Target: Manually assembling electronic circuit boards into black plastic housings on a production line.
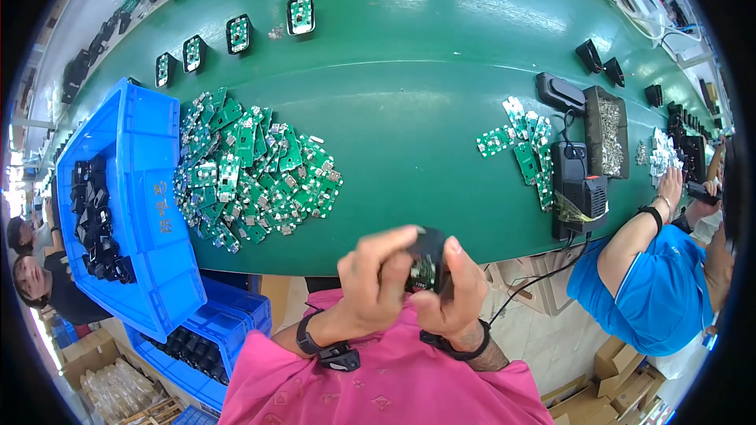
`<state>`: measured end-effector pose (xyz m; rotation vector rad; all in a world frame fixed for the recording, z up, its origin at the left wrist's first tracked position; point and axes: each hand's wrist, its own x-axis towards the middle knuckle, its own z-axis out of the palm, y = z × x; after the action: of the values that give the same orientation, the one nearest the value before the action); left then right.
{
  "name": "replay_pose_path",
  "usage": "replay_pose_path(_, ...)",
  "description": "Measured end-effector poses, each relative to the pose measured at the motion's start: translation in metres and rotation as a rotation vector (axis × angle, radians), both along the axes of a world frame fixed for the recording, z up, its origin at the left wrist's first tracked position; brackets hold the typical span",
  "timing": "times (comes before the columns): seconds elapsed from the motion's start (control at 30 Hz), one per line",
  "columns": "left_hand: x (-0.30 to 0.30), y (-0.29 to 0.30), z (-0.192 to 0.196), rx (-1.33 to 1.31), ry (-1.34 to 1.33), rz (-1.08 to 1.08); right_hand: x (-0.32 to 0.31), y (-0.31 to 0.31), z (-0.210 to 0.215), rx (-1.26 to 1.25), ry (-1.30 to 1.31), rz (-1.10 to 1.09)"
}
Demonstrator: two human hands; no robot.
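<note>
One black casing (431,242) between hands (370,279), board (424,274) inside

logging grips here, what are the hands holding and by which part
A black casing with a green circuit board, held by its left and right sides.

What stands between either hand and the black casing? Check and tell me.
Nothing visible: the left hand and right hand both touch the black casing, holding it between them. A green board shows on its near side.
</note>
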<state>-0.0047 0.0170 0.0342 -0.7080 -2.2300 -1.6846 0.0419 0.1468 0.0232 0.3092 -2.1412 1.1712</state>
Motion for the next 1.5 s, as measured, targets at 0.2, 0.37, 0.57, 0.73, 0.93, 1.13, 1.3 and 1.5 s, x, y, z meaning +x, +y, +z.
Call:
replay_pose_path(0.2, -0.018, -0.008, 0.007, 0.180, -0.826, -0.196, 0.013, 0.003, 0.004, 0.075, -0.258, 0.002)
replay_pose_path(0.37, -0.018, -0.010, 0.002, -0.075, -0.501, -0.404, 0.002, 0.004, 0.009, -0.012, -0.186, -0.097)
replay_pose_path(0.57, -0.017, -0.010, -0.007, -0.092, -0.550, -0.411, 0.007, 0.004, 0.010, -0.011, -0.241, -0.122)
replay_pose_path(0.73, -0.006, -0.003, 0.005, 0.059, -0.681, -0.150, 0.009, 0.006, 0.014, -0.133, -0.309, 0.042)
replay_pose_path(0.93, -0.009, -0.013, 0.001, -0.072, -0.243, -0.011, 0.000, 0.001, 0.017, -0.127, -0.458, 0.006)
replay_pose_path(1.13, -0.011, -0.014, -0.010, 0.008, -0.314, 0.026, -0.013, 0.010, 0.020, -0.164, -0.634, 0.097)
replay_pose_path(1.3, -0.015, -0.037, -0.011, -0.018, -0.289, 0.164, -0.040, -0.003, 0.031, -0.071, -0.656, 0.294)
replay_pose_path(1.5, -0.023, -0.049, -0.016, 0.048, -0.190, 0.176, -0.056, -0.019, 0.052, 0.154, -0.694, 0.338)
